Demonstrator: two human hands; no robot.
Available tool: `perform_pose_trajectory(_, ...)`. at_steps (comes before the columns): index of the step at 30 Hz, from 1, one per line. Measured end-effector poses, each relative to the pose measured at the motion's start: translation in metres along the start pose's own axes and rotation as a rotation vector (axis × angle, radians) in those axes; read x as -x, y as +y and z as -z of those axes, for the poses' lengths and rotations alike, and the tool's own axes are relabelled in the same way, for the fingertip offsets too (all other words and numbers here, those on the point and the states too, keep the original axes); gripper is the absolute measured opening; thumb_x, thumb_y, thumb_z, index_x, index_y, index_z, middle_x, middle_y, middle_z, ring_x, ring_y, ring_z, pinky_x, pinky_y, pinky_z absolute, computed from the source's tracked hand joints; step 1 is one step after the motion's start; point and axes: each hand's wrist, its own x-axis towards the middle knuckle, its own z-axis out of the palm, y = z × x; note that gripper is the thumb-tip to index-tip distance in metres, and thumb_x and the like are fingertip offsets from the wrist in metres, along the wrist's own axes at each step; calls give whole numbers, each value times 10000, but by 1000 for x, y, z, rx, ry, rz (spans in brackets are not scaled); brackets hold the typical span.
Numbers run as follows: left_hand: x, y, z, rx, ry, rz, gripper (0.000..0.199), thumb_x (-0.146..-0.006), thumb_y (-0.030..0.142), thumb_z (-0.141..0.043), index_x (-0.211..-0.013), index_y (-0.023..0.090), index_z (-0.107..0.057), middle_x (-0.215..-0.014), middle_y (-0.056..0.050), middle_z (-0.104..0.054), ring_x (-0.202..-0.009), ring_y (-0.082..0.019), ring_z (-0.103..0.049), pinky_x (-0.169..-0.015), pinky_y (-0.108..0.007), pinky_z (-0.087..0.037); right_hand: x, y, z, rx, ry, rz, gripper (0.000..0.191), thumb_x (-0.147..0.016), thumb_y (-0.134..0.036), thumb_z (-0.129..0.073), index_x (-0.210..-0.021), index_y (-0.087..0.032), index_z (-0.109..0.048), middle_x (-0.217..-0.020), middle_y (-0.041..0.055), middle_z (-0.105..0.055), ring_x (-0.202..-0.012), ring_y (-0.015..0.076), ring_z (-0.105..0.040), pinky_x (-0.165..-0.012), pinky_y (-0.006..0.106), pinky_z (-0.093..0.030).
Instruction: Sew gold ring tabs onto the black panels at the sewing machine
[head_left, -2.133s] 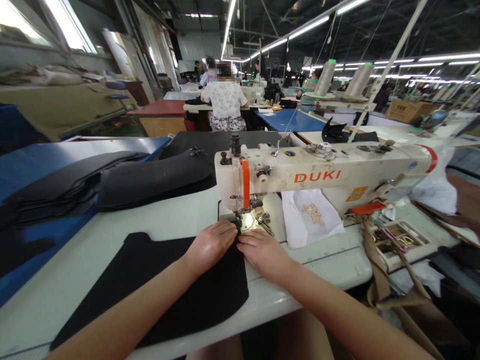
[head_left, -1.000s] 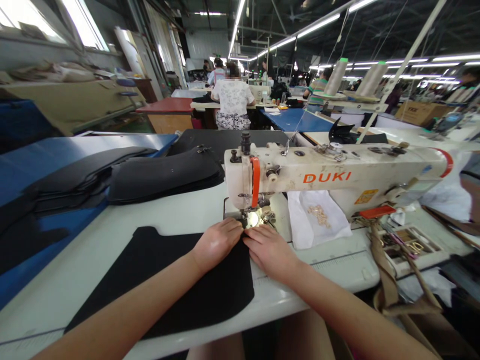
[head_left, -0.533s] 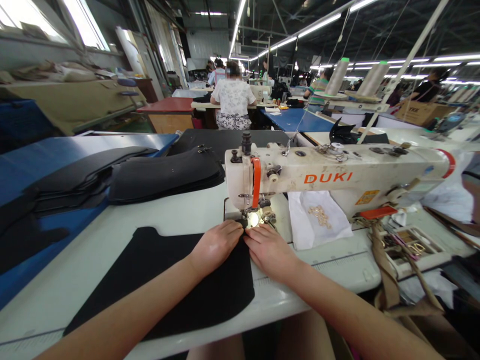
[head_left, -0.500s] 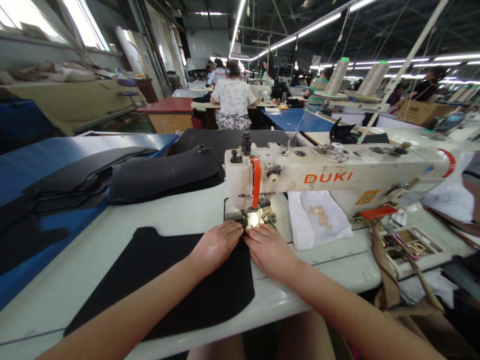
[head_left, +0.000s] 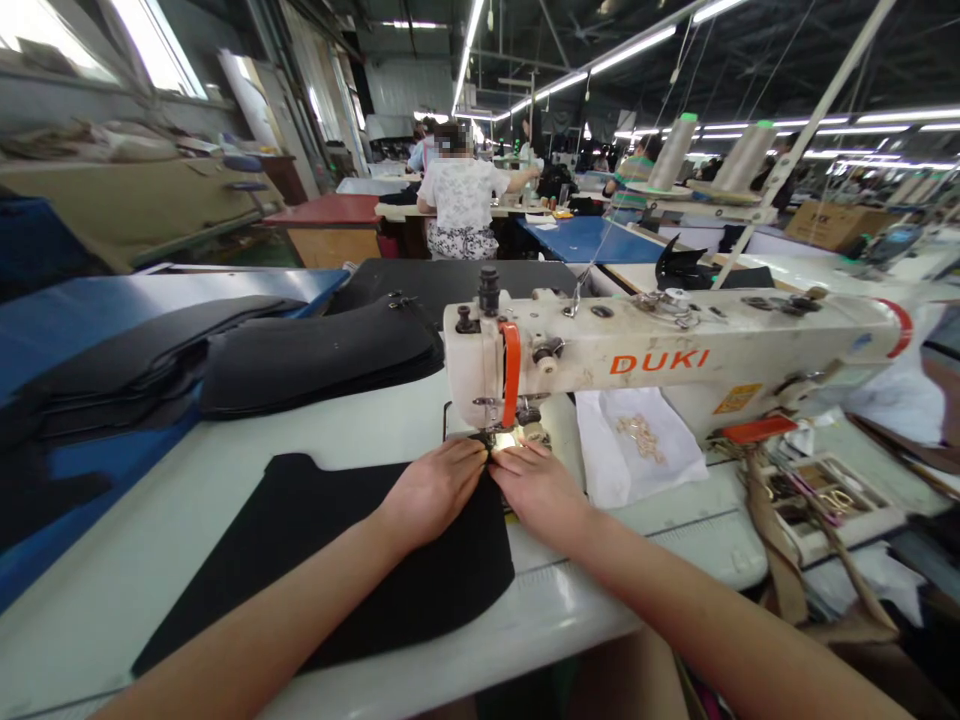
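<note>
From here, the left hand (head_left: 435, 490) and right hand (head_left: 538, 490), fingers close together, rest at the black cloth (head_left: 461, 570) by the machine (head_left: 574, 350), pinching or merely pressing I can't tell, its bulk flat on the surface (head_left: 360, 430).

A flat, matte-black panel (head_left: 450, 580) is lying across the pale table (head_left: 360, 430) — its far edge stepping down near the left, its near right corner rounding off — and its far right end is apparently reaching under the white sewing machine (head_left: 675, 330).
</note>
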Motion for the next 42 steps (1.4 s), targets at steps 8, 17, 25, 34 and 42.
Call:
perform_pose_trajectory(8, -3, -5, -2, -12, 8, -7, 307, -954, 175, -348, -946, 97, -645, -933, -118, -689, -930, -219, -637, -843, -360, -564, -3, 1, 2, -21, -15, -50, 130, -868, -108, -525, -962, -145, -607, -1022, 86, -653, -953, 212, -587, -966, 370, -380)
perform_pose_trajectory(17, 0, -9, -8, 43, 29, 18, 272, -947, 169, -372, -1003, 97, -629, -968, -116, -689, -938, -219, -637, -855, -372, -565, -2, 1, -3, -26, 41, -59, 143, -883, -108, -509, -974, -147, -613, -1050, 91, -657, -938, 206, -591, -967, 365, -379)
perform_pose_trajectory(25, -1, -8, -6, 33, 11, 23, 280, -946, 173, -369, -1011, 109, -634, -972, -116, -698, -949, -220, -646, -867, -382, -561, 1, 0, -3, -7, 100, -53, 120, -864, -115, -559, -963, -142, -621, -1009, 82, -668, -919, 203, -601, -954, 360, -395)
perform_pose_trajectory(34, 3, -7, -8, 39, 33, 114, 289, -940, 198, -390, -1019, 84, -645, -1025, -136, -704, -984, -230, -653, -892, -387, -556, 8, -1, 7, -114, 131, 89, 146, -848, -106, -555, -949, -153, -650, -1028, 67, -686, -980, 192, -610, -952, 334, -414)
perform_pose_trajectory(42, 4, -7, -8, 51, 29, 64, 309, -938, 186, -371, -1019, 87, -652, -1030, -142, -703, -994, -226, -656, -916, -384, -544, 7, 0, 9, -148, 82, 89, 141, -851, -104, -556, -949, -143, -648, -1036, 84, -681, -984, 184, -609, -962, 330, -411)
